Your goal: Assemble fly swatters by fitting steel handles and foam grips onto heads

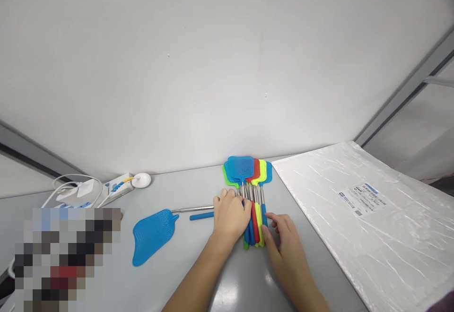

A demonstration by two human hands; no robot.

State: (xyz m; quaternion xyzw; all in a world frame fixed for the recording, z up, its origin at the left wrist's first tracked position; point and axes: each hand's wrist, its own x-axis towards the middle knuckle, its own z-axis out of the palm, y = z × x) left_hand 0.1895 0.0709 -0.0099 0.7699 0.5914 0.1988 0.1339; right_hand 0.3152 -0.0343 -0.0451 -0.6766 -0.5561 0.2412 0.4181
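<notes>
Nearest me, both hands bracket a bundle of fly swatters on the grey table.

My left hand (pixel 230 215) lies flat, fingers loosely spread over the handles; my right hand (pixel 283 231) presses the bundle of fly swatters (pixel 253 194) from the other side, fingers relaxed, gripping nothing. Best squeeze evenly so handles line up. Left of them, a lone blue fly swatter (pixel 154 231). Right, a plastic-wrapped white board (pixel 354 217). Farther back, a power strip (pixel 117 185).

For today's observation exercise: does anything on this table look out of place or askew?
Yes. One blue fly swatter lies alone, crosswise, left of the left hand, while the others sit in a neat bundle of swatters between that hand and the right hand, heads toward the wall.
</notes>
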